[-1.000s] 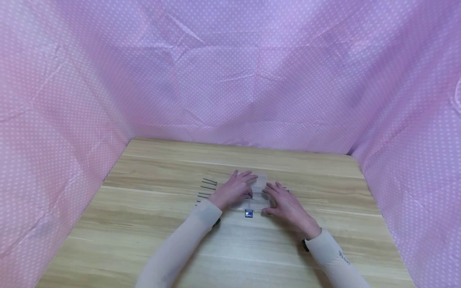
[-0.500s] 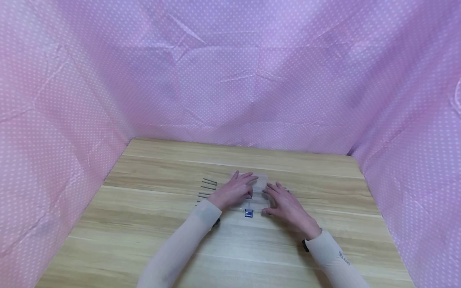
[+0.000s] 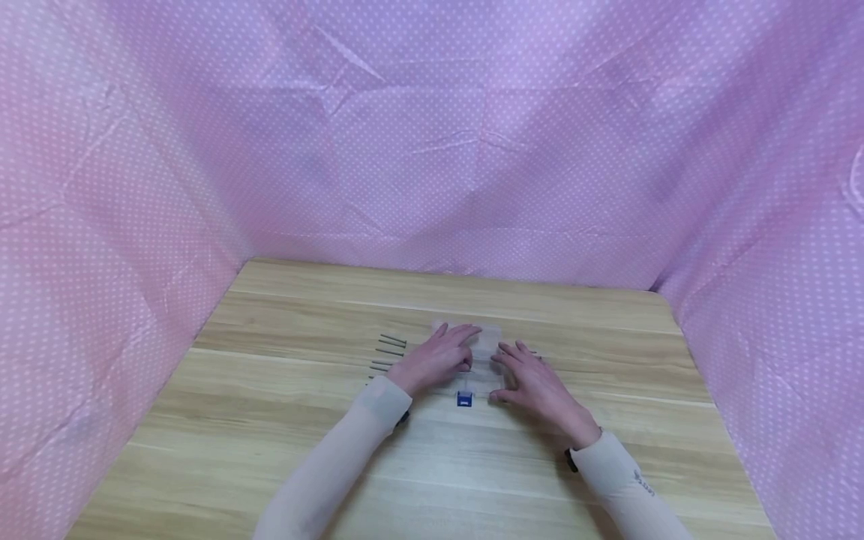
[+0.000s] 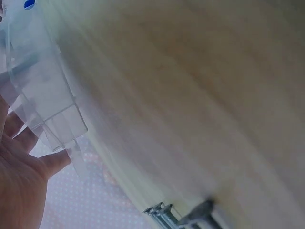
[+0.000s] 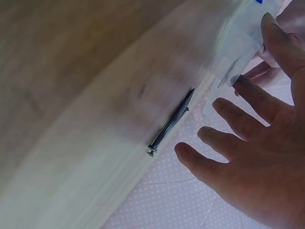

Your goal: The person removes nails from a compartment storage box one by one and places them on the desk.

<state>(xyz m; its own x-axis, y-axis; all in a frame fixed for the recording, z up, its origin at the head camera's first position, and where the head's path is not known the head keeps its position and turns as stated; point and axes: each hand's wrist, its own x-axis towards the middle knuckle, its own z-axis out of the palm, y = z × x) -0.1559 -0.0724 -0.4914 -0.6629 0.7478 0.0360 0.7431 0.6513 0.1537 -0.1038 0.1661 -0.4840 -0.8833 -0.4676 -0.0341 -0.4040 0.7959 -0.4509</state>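
Note:
A clear plastic compartment box [image 3: 487, 341] with a blue tab [image 3: 464, 399] at its front lies on the table between both hands. My left hand [image 3: 435, 358] reaches over its left side, with the thumb and forefinger bent down together into the box and the other fingers stretched out. I cannot tell what lies between those two digits. At the right front corner my right hand [image 3: 540, 386] touches the box with thumb and forefinger, its fingers spread and fairly straight. Through the box wall in the right wrist view, a dark slim piece [image 5: 233, 65] shows.
Several long screws [image 3: 389, 352] lie in a row left of the box, their heads [image 4: 202, 210] near the left wrist camera. More screws [image 5: 170, 123] lie right of the box. Pink dotted cloth [image 3: 432, 150] hangs around the wooden table [image 3: 270, 420].
The box's blue tab has shifted slightly left and lost its glare. My left hand has drifted slightly left; my right hand stays nearly still.

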